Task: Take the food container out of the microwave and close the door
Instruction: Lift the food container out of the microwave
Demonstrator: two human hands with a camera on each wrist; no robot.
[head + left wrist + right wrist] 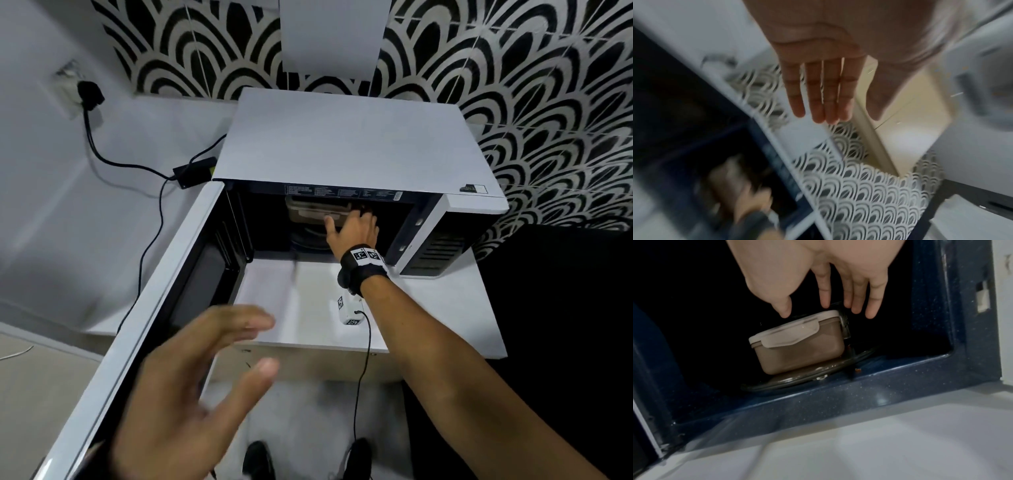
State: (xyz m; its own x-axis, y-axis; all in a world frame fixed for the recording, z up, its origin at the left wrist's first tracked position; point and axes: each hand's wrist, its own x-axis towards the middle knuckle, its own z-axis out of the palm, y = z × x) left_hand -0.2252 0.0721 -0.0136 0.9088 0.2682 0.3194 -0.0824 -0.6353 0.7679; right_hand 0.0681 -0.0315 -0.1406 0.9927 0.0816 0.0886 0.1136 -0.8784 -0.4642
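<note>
Container (797, 344) sits on the turntable (797, 381) inside the microwave (352, 144), at your right hand's (356, 226) twelve o'clock, long axis nine-to-three. Your fingers (875, 305) hover spread just above its lid; your left hand (191, 387), flat and empty, is farther off.

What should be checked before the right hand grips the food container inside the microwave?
1. Microwave door swung fully open: ok.
2. Right hand inside the cavity, fingers spread above the food container: ok.
3. Fingers touching the lid: cannot tell.
4. Container seated on the glass turntable, front lid clip down: ok.
5. Left hand open, holding nothing, clear of the opening: ok.
6. Whether the container is hot: cannot tell.
</note>
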